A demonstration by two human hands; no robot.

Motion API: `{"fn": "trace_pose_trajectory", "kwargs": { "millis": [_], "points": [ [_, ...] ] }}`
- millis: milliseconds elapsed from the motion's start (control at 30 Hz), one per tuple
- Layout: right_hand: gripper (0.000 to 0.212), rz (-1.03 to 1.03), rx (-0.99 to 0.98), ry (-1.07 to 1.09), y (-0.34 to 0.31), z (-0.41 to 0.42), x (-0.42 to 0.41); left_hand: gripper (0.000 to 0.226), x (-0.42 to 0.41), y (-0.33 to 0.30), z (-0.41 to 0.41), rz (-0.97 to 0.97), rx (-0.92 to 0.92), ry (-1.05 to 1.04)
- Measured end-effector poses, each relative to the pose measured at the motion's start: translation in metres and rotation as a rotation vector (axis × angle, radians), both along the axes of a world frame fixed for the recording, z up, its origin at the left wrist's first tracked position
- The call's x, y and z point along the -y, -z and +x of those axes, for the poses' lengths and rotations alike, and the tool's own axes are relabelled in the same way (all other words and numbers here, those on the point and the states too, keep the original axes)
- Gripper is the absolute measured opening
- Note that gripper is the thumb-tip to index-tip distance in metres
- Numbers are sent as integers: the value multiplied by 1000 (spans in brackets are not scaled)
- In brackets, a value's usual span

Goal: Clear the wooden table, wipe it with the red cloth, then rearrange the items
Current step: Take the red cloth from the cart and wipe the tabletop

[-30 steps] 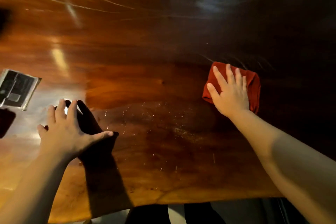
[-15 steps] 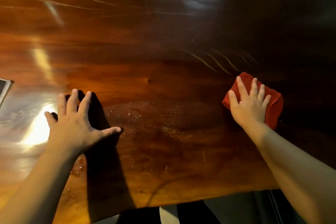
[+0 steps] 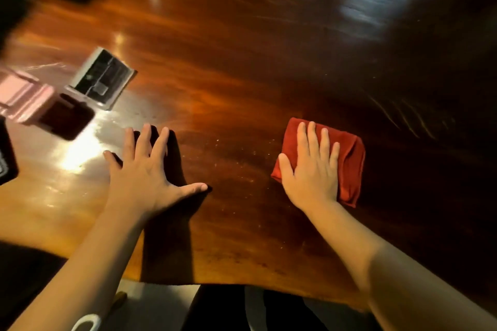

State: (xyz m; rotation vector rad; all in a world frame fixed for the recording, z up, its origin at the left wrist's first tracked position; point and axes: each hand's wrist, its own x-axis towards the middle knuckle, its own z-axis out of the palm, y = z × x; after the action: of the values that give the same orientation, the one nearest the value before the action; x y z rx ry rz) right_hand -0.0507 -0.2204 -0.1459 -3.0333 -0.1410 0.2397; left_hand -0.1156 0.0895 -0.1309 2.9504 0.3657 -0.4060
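A folded red cloth (image 3: 349,161) lies flat on the glossy wooden table (image 3: 228,75), right of centre. My right hand (image 3: 312,169) presses down on the cloth's left part, palm flat with the fingers close together. My left hand (image 3: 145,177) rests flat on the bare wood to the left, fingers spread, holding nothing. Fine crumbs or specks dot the wood between the two hands.
At the left stand a pink box (image 3: 21,97), a dark red square object (image 3: 66,117) against it, and a grey-framed black card (image 3: 100,78). A black item (image 3: 6,158) sits at the left edge. The table's near edge runs along the bottom, with dark legs below.
My right hand has slid the red cloth left, back toward the table's middle. The view swung left, bringing the pink box and card into sight. My left hand stayed planted.
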Motion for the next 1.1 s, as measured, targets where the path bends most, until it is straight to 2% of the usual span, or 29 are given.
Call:
{"fn": "trace_pose_trajectory", "kwargs": {
  "millis": [300, 400, 500, 633, 767, 1100],
  "points": [
    [73, 118, 4, -373, -7, -30, -155, 138, -61, -4, -61, -1, -37, -182],
    [72, 165, 5, -545, -6, -43, -177, 140, -68, -6, -66, 0, -49, -191],
    [70, 198, -1, -619, -4, -46, -175, 139, -67, -8, -64, -6, -65, -175],
    [66, 234, -19, -595, -2, -45, -155, 139, -51, -12, -51, -18, -88, -120],
    [65, 253, -20, -478, 0, -52, -112, 138, -14, -14, -30, -32, -82, -38],
    [66, 173, 10, -150, 7, -78, 71, 128, 143, -13, 2, -62, -73, 238]
  ]
}}
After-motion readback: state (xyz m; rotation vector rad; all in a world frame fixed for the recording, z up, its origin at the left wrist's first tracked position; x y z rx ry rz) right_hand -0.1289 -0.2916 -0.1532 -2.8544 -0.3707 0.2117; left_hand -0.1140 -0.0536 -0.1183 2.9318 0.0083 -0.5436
